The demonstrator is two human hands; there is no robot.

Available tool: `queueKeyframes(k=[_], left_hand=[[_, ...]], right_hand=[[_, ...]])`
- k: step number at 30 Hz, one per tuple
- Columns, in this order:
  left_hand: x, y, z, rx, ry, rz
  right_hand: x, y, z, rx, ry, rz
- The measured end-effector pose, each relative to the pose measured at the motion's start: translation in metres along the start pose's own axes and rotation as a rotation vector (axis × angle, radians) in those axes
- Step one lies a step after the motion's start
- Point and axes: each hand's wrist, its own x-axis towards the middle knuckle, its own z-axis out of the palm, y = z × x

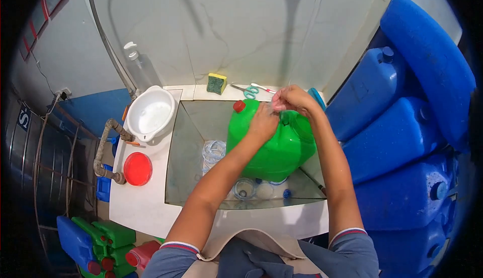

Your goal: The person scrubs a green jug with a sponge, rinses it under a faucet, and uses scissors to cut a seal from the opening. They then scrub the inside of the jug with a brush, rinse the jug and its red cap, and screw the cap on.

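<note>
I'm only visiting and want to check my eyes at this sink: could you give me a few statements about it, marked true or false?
1. The left hand rests on the green jerrycan. True.
2. The jerrycan's cap is blue. False: it is red.
3. The right hand pinches a small pinkish thing above the jerrycan. True.
4. The white bowl sits inside the sink. False: it stands on the counter to the left of it.
5. The scissors lie on the back ledge, to the right of the sponge. True.
</note>
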Motion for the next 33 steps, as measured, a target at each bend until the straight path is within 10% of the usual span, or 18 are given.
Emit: queueKeyframes(k=[5, 7, 10, 16, 19, 21, 24, 33], left_hand=[[0.005, -0.008, -0.044, -0.162, 0.027, 0.036], [0.007, -0.007, -0.066, -0.204, -0.384, -0.056], [-0.006, -0.008, -0.081, -0.234, -0.468, -0.019], [-0.056, 0.014, -0.107, -0.228, -0.28, -0.25], [-0.074, 0.025, -0.125, -0.247, -0.358, -0.331], [-0.087, 0.03, -0.133, -0.298, -0.404, -0.374], [-0.104, 0.029, -0.153, -0.472, -0.122, -0.241], [-0.236, -0.162, -0.255, -0.434, 0.431, -1.381]], right_hand=[[-0.005, -0.013, 0.007, -0.053, 0.061, -0.046], [-0.009, -0.016, 0.012, 0.005, 0.067, -0.08], [-0.003, -0.004, 0.003, 0.064, 0.036, -0.147], [-0.065, 0.044, 0.048, -1.285, 0.061, -0.459], [-0.093, 0.094, 0.094, -1.498, 0.242, -0.524], [-0.1, 0.1, 0.12, -1.435, 0.716, -0.507], [-0.09, 0.112, 0.11, -1.358, 0.762, -0.334], [-0.106, 0.106, 0.061, -0.949, 1.121, -0.482]])
